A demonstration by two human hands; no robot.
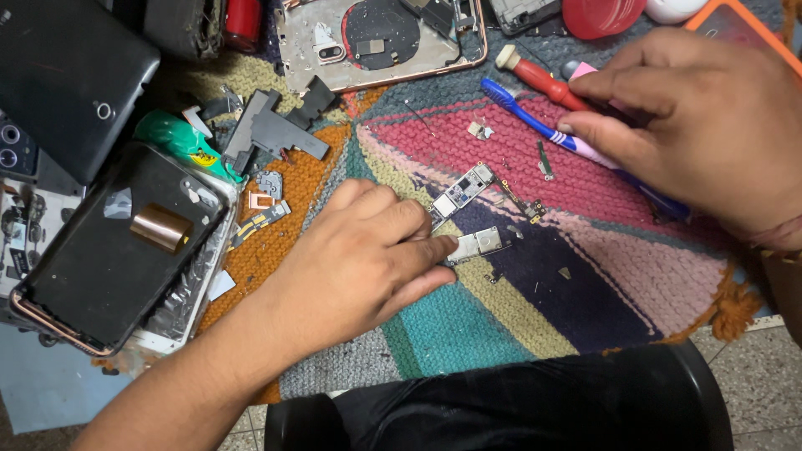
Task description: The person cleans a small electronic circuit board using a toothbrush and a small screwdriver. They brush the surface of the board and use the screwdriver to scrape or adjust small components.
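Left fingertips [434,250] press flat and close together on a small phone circuit board [468,219]; the fingers lie extended, not curled, pinning its lower metal-shielded section against the woven multicoloured mat [468,334]. The board lies tilted, roughly at the mat's centre, where the pink, dark blue and teal wedges meet. The left hand [359,267] rests palm-down on the mat's orange and teal parts, the forearm running off toward the mat's lower left corner.

Right fingers [601,117] are drawn narrow, closing on a pink-and-blue toothbrush [535,121] that lies slanted across the mat's pink wedge, bristle head pointing toward the mat's upper edge. The right hand [710,134] covers the mat's upper right part; whether the grip is fully closed, I cannot tell.

A red-handled screwdriver [543,79] lies just beside the toothbrush, nearer the mat's top edge. Tiny metal scraps and a thin flex strip are scattered on the pink wedge between board and brush.

At the mat's top edge sits an opened phone back shell [376,38] with a rose-gold rim. Off the mat's left edge lies a black phone display panel [117,250] with a copper-coloured strip, face-down on other parts. Black brackets [267,129] rest on the mat's orange corner.
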